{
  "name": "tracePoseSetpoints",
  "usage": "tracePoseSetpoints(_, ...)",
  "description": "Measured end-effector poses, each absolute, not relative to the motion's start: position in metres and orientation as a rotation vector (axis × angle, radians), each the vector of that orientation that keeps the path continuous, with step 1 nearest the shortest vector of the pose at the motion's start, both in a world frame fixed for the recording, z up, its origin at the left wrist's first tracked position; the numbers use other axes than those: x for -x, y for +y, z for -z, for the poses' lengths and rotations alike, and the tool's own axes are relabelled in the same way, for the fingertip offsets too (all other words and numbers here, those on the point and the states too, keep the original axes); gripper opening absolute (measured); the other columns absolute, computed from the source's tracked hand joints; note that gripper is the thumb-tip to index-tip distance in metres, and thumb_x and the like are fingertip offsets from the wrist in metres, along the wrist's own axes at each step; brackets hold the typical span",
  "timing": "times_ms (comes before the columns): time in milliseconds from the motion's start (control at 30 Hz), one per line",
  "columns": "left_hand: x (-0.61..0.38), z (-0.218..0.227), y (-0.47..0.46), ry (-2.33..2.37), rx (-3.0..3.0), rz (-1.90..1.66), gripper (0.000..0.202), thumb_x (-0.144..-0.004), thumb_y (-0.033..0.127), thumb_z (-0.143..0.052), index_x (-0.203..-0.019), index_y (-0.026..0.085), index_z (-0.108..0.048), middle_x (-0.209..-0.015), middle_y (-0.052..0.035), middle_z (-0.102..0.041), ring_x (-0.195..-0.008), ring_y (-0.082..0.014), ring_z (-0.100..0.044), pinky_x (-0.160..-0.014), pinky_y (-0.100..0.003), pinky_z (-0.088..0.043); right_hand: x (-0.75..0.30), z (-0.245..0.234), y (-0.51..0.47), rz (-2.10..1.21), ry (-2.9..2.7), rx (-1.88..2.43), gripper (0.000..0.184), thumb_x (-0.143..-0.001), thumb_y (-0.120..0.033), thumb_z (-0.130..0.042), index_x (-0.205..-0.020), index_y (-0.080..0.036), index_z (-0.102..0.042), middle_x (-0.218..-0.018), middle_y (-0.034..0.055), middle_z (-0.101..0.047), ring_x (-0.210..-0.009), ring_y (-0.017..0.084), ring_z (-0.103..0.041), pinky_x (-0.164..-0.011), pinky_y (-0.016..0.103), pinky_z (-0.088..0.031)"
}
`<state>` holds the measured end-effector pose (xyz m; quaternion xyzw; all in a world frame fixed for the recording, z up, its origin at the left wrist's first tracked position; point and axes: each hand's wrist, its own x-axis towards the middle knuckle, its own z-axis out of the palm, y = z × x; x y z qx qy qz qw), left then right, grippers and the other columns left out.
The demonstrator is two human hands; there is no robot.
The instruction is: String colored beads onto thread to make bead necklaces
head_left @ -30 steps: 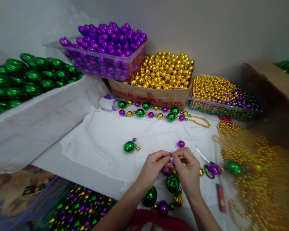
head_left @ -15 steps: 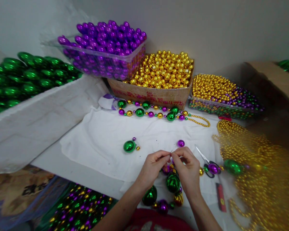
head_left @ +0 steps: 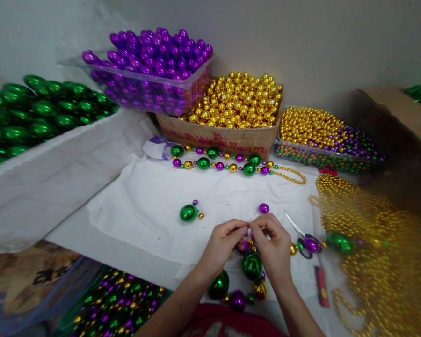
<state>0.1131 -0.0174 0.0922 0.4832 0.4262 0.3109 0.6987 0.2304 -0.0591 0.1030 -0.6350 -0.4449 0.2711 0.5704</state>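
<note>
My left hand (head_left: 228, 239) and my right hand (head_left: 272, 236) meet above the white cloth (head_left: 143, 201), fingertips pinched together. A thin, dark tip like thread or a needle pokes up between them; the rest of what they grip is too small to make out. Below and between my wrists hangs or lies a bead strand (head_left: 237, 300) of large green, purple and gold balls. Beyond my fingers is a loose purple ball (head_left: 264, 208). To the left lie a green ball (head_left: 188, 213), a small purple bead (head_left: 195, 202) and a small gold bead (head_left: 201, 216).
Scissors (head_left: 294, 223) and a red-handled tool (head_left: 322, 286) lie to the right, beside gold bead chains (head_left: 382, 243). A beaded necklace (head_left: 220, 166) stretches across the back. Behind it stand a purple-ball bin (head_left: 150, 75), a gold-ball carton (head_left: 214, 135) and a mixed-bead tub (head_left: 323, 154). A white foam box wall (head_left: 56, 173) rises at left.
Almost nothing differs. Both hands keep the same pinch in the same place, and the view has shifted very slightly.
</note>
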Motion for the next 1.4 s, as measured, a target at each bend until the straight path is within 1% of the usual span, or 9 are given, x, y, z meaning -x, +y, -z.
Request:
tracePoseSetpoints(267, -0.1116, -0.0916, -0.0168, 0.961, -1.114, -0.683, 0.021, -0.077, 0.030, -0.061, -0.086, 0.013, -0.069, -0.059, 0.0013, -0.054, -0.055, -0.0107, -0.048, -0.055, -0.021, -0.038, -0.2306, -0.1011, -0.0589, -0.629, -1.046, 1.496, 0.017, -0.079, -0.018, -0.058, -0.062, -0.018, -0.060, -0.068, 0.0002, -0.057, -0.067, 0.015, -0.054, -0.058, 0.026, -0.041)
tracePoseSetpoints(567, -0.1106, -0.0930, -0.0184, 0.975, -1.113, -0.684, 0.022, -0.079, 0.029, -0.059, -0.088, 0.012, -0.069, -0.058, 0.0014, -0.054, -0.055, -0.0108, -0.049, -0.055, -0.021, -0.037, -0.2289, -0.1053, -0.0597, -0.646, -1.047, 1.490, 0.018, -0.080, -0.016, -0.056, -0.063, -0.018, -0.060, -0.069, 0.0000, -0.057, -0.067, 0.015, -0.053, -0.059, 0.026, -0.040)
tracePoseSetpoints(867, -0.1088, -0.0856, -0.0175, 0.956, -1.123, -0.668, 0.023, -0.080, 0.029, -0.059, -0.091, 0.012, -0.068, -0.061, 0.0005, -0.057, -0.057, -0.0111, -0.050, -0.056, -0.022, -0.038, -0.2286, -0.1046, -0.0610, -0.649, -1.057, 1.489, 0.018, -0.080, -0.014, -0.056, -0.062, -0.018, -0.059, -0.068, -0.0007, -0.054, -0.066, 0.014, -0.052, -0.059, 0.026, -0.040)
tracePoseSetpoints(1100, -0.1093, -0.0861, -0.0179, 0.944, -1.113, -0.673, 0.022, -0.079, 0.028, -0.059, -0.090, 0.011, -0.068, -0.066, 0.0001, -0.058, -0.058, -0.0104, -0.049, -0.056, -0.021, -0.039, -0.2286, -0.1033, -0.0596, -0.646, -1.057, 1.486, 0.018, -0.080, -0.012, -0.057, -0.063, -0.017, -0.059, -0.068, -0.0010, -0.054, -0.067, 0.014, -0.051, -0.059, 0.026, -0.039)
tracePoseSetpoints(1267, -0.1083, -0.0862, -0.0170, 0.953, -1.166, -0.666, 0.019, -0.080, 0.025, -0.058, -0.088, 0.012, -0.068, -0.062, 0.0013, -0.056, -0.057, -0.0103, -0.049, -0.056, -0.021, -0.038, -0.2287, -0.1017, -0.0614, -0.651, -1.049, 1.489, 0.016, -0.080, -0.014, -0.058, -0.065, -0.017, -0.061, -0.069, -0.0007, -0.055, -0.067, 0.014, -0.052, -0.060, 0.026, -0.040)
tracePoseSetpoints(1400, -0.1066, -0.0898, -0.0168, 0.955, -1.228, -0.670, 0.017, -0.081, 0.024, -0.056, -0.084, 0.012, -0.068, -0.062, 0.0021, -0.054, -0.056, -0.0094, -0.049, -0.055, -0.020, -0.038, -0.2298, -0.1003, -0.0633, -0.673, -1.039, 1.471, 0.014, -0.082, -0.017, -0.060, -0.068, -0.018, -0.064, -0.072, 0.0001, -0.058, -0.071, 0.015, -0.055, -0.064, 0.027, -0.042)
